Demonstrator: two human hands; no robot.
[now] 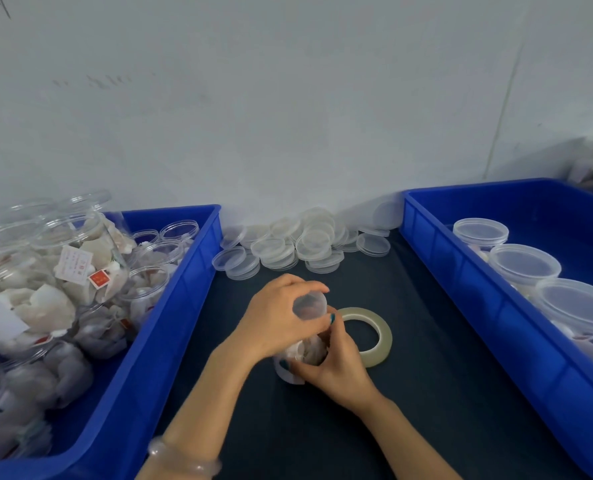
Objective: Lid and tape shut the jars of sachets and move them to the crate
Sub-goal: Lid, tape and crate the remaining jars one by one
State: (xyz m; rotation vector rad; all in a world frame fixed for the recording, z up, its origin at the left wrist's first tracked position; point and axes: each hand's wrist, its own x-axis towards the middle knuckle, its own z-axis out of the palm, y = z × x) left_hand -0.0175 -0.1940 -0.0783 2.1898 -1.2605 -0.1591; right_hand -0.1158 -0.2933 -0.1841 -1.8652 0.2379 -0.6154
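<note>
On the bench [426,375], near the middle, a jar [290,374] of sachets.
The left hand [277,317] pinches a clear lid [310,304] over its mouth; the right hand [336,368] grips the jar; a tape roll [374,337] lies just right.

Tape roll [367,336] lies between two crates [170,306] [461,271], lids [298,244] behind

Blue is colouring the left crate [184,289] and right crate [461,278].
The bench [426,393] is looking dark navy, the tape roll [385,337] pale yellowish, the sachets [46,306] white with red tags, the lids [309,244] clear.
</note>
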